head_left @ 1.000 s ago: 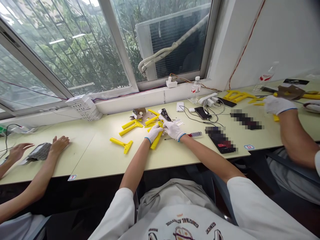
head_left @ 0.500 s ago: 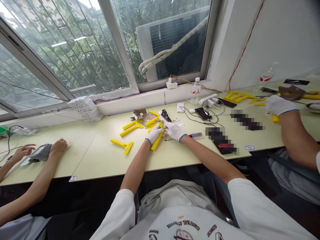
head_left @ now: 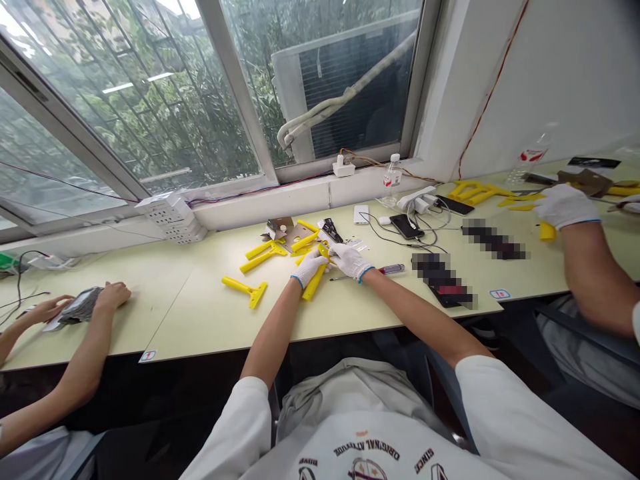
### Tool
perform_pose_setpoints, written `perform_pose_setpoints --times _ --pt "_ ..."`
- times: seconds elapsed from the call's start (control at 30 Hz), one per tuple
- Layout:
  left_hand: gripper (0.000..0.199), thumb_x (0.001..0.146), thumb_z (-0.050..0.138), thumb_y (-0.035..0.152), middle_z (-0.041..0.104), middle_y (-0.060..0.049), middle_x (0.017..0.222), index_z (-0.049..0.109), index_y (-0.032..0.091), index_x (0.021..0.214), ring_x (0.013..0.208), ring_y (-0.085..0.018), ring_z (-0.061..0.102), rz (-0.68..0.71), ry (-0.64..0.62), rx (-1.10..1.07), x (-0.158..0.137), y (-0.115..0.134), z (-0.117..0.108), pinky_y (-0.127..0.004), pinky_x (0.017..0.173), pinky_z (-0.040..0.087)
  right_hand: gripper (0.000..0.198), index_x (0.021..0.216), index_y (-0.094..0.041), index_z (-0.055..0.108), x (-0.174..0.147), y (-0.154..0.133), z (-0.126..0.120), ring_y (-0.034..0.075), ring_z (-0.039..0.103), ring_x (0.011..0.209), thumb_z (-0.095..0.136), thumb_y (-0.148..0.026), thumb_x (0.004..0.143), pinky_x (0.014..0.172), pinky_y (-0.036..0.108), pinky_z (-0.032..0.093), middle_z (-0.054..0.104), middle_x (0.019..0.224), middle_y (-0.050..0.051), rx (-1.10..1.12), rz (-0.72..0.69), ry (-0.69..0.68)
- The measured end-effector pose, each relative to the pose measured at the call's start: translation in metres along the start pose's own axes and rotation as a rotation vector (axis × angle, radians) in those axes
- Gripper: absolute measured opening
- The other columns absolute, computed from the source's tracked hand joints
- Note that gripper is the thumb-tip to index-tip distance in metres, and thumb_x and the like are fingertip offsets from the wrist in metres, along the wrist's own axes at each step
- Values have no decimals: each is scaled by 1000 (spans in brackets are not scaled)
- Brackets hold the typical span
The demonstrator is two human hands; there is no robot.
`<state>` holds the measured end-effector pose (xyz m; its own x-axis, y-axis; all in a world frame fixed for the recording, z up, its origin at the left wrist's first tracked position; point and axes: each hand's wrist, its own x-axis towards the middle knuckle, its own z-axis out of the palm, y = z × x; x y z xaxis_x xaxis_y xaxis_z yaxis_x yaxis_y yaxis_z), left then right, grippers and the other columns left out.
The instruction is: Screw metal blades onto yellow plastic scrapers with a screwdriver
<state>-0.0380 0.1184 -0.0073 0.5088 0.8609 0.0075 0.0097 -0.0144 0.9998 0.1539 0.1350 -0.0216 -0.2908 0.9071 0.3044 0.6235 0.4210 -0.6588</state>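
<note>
My left hand (head_left: 309,268), in a white glove with a blue cuff, is closed around a yellow scraper (head_left: 313,285); its handle points down toward the table's front edge. My right hand (head_left: 352,261), gloved likewise, has its fingers pressed together at the scraper's head. Whatever is between those fingertips is too small to make out. Beneath the right hand lies a screwdriver (head_left: 391,269) with a clear handle, its shaft reaching out to the left. A loose yellow scraper (head_left: 245,290) rests left of my hands, and several more lie behind them beside black-and-white packaging (head_left: 330,231).
Phones and cables (head_left: 406,227), a power strip (head_left: 417,199) and a water bottle (head_left: 391,179) stand back right. On the right a co-worker's gloved hand (head_left: 567,205) is among yellow scrapers. At left another person's hands (head_left: 113,293) touch a grey cloth-like item (head_left: 83,305).
My hands hold nearly the same pose, with only slight finger movement. The left neighbour's hands have drawn closer around the grey item, and the right co-worker's hand has shifted a little rightward.
</note>
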Motion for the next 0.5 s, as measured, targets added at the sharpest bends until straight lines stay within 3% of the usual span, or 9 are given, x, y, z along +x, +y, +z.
perform_pose_setpoints --times 0.4,0.5 --pt "27 106 73 42 69 -7 143 75 28 129 128 -29 68 4 -14 5 -4 5 1 -40 104 62 44 140 -12 68 -5 -10 -7 21 69 121 68 -44 109 106 41 62 68 136 13 17 38 -16" --pt "36 106 74 42 69 -10 142 72 23 136 126 -30 69 10 7 16 -4 6 4 -45 103 63 45 140 -12 68 -5 -11 -8 21 69 121 68 -44 109 106 41 62 68 136 13 22 38 -16"
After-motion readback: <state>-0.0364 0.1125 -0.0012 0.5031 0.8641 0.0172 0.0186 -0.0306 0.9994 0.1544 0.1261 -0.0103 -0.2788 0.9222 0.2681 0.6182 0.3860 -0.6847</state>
